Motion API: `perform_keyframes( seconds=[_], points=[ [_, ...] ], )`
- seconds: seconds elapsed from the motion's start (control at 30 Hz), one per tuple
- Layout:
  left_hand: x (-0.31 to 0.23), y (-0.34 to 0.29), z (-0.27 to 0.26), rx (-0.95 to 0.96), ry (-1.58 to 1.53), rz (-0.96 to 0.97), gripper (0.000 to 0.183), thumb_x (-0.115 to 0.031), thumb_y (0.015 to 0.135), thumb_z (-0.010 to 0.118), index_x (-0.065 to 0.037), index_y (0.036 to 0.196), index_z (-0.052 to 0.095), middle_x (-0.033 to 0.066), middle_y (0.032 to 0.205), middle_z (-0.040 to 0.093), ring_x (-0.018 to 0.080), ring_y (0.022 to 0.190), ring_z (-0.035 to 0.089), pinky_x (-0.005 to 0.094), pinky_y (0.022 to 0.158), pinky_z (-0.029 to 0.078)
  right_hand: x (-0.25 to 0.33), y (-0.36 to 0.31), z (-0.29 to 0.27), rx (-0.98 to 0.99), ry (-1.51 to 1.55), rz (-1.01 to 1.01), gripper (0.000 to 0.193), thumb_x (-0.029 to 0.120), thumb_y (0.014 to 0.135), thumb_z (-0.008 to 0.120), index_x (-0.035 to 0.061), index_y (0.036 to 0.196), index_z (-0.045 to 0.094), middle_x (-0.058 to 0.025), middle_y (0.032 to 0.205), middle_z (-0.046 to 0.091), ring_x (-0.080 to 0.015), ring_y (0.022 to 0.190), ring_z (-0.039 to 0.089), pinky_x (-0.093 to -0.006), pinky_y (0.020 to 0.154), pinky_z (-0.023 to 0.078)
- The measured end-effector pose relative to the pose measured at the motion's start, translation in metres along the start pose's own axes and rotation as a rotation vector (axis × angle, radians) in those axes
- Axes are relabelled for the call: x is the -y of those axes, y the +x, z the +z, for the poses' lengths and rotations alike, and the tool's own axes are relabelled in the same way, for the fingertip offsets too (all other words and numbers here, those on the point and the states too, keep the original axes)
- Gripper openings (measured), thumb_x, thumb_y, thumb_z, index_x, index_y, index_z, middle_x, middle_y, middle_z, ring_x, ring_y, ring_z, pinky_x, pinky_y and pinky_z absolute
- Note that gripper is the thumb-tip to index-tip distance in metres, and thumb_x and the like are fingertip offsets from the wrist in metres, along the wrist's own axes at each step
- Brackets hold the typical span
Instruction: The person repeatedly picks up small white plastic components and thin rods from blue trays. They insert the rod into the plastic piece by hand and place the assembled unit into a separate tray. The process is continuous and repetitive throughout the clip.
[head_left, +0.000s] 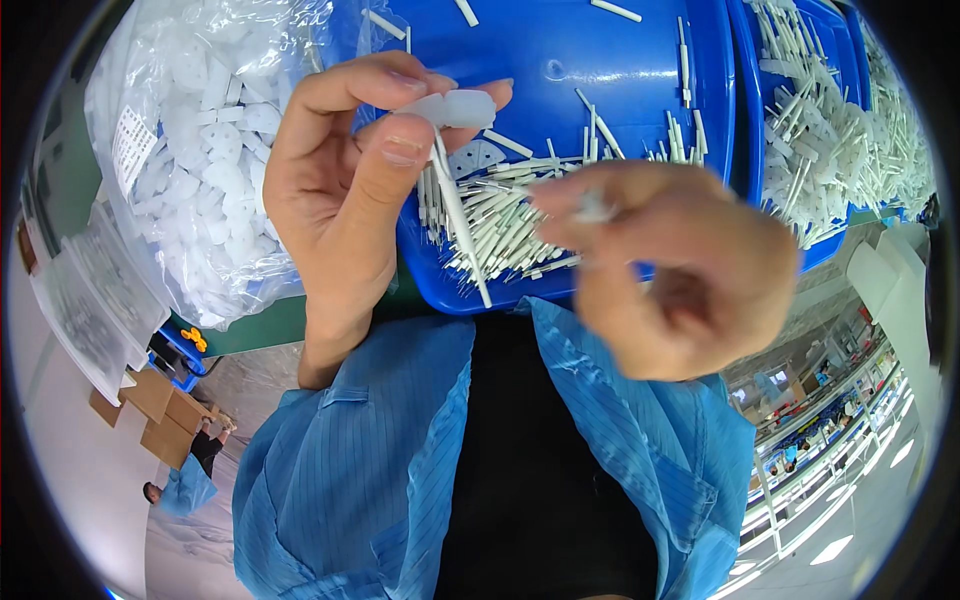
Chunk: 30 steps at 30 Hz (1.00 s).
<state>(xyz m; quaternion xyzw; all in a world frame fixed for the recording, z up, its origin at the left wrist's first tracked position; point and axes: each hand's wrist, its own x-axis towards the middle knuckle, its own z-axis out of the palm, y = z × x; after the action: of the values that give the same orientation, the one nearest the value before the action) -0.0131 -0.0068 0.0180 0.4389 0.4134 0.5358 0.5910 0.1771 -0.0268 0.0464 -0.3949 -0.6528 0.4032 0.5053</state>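
My left hand [345, 180] is closed, with thumb and fingers pinching a translucent white plastic piece [462, 108]. A thin white rod [458, 215] slants down from that piece toward the near edge of a blue bin [580, 65]; whether the two are joined I cannot make out. To its right, my right hand [690, 260] is raised over the bin, blurred by motion. Its fingers are curled in a pinch, and a small whitish thing, too smeared to name, shows at the fingertips. Below both hands, many white rods [510, 225] with thin metal tips lie heaped in the bin.
At left stands a clear plastic bag [215, 165] full of translucent white plastic pieces. Another blue bin [752, 100] at right holds rods with white pieces [850, 140]. The green tabletop [260, 325] shows near me. A person in blue [188, 487] is farther off, near cardboard boxes [170, 430].
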Motion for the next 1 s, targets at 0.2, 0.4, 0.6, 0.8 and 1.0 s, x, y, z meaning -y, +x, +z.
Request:
perform_keyframes(
  seconds=[0.2, 0.4, 0.6, 0.8, 1.0],
  points=[
    [0.006, -0.001, -0.002, 0.036, -0.021, 0.067, 0.033, -0.028, 0.095, 0.060, 0.002, 0.106, 0.051, 0.0163, 0.110, 0.052, 0.0416, 0.101, 0.064, 0.0482, 0.087, 0.057, 0.012, 0.001, 0.036, -0.064, -0.128, 0.385, 0.019, -0.006, 0.087, 0.064, -0.0056, 0.104, 0.057, -0.0088, 0.089, 0.066, -0.0110, 0.076, 0.064, -0.0239, 0.069, 0.053],
    [0.006, -0.002, -0.004, 0.042, -0.008, 0.077, 0.032, -0.028, 0.095, 0.060, 0.001, 0.106, 0.051, 0.0151, 0.109, 0.053, 0.0409, 0.101, 0.064, 0.0486, 0.087, 0.057, 0.013, 0.001, 0.039, 0.057, -0.189, 0.590, 0.011, 0.000, 0.092, 0.060, 0.0003, 0.103, 0.057, -0.0049, 0.072, 0.063, -0.0065, 0.062, 0.059, -0.0223, 0.057, 0.046],
    [0.002, -0.003, -0.004, 0.023, 0.031, 0.024, 0.029, -0.026, 0.095, 0.060, 0.000, 0.106, 0.051, 0.0140, 0.108, 0.054, 0.0396, 0.101, 0.065, 0.0435, 0.084, 0.058, 0.007, -0.006, 0.039, -0.007, -0.417, 0.220, 0.007, 0.001, 0.088, 0.065, 0.0004, 0.093, 0.060, -0.0077, 0.069, 0.064, -0.0108, 0.054, 0.061, -0.0234, 0.049, 0.046],
    [0.005, -0.003, -0.005, 0.051, -0.001, 0.087, 0.025, -0.021, 0.095, 0.060, 0.000, 0.105, 0.053, 0.0145, 0.105, 0.054, 0.0319, 0.098, 0.065, 0.0473, 0.088, 0.057, 0.004, -0.004, 0.044, -0.027, -0.532, 0.161, 0.008, 0.001, 0.086, 0.068, 0.0006, 0.090, 0.061, -0.0066, 0.063, 0.062, -0.0086, 0.049, 0.058, -0.0228, 0.046, 0.044],
    [0.011, -0.001, 0.001, 0.077, 0.040, 0.220, 0.020, -0.016, 0.093, 0.061, 0.001, 0.102, 0.055, 0.0146, 0.104, 0.054, 0.0240, 0.094, 0.062, 0.0549, 0.093, 0.052, 0.016, -0.003, 0.039, -0.009, -0.353, 0.362, 0.007, 0.004, 0.089, 0.065, -0.0001, 0.090, 0.060, -0.0060, 0.061, 0.061, -0.0057, 0.050, 0.057, -0.0205, 0.046, 0.042]
  ],
)
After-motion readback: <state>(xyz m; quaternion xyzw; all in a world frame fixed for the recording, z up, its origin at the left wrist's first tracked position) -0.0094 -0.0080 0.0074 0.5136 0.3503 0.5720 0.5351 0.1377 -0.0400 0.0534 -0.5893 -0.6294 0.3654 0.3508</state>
